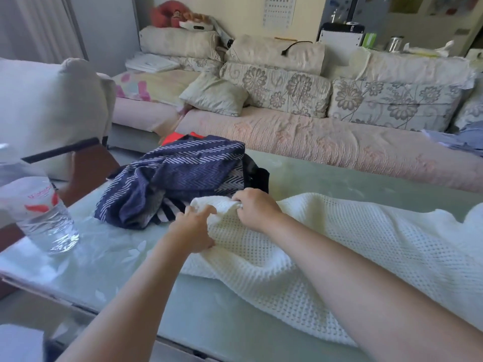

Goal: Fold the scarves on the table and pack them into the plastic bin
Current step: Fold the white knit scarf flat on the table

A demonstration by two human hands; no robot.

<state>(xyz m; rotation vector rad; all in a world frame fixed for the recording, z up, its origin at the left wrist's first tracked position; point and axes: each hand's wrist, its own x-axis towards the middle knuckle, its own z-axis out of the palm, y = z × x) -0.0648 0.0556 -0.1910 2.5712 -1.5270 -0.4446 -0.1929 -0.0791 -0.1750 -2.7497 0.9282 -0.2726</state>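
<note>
The white scarf [366, 244] is a chunky open waffle knit, soft and totally matt, with little holes all over it. The navy scarf [188, 168] looks like thinner woven cloth with a pale chevron pattern, also matt. The surface [209, 322] is smooth and glossy, glass-like, with faint frosted flowers. The water bottle [49, 220] is clear shiny plastic, ribbed low down. The sofa cushions [282, 90] are quilted floral cloth, and the pink seat cover [313, 142] is crinkly, puckered fabric.
</note>
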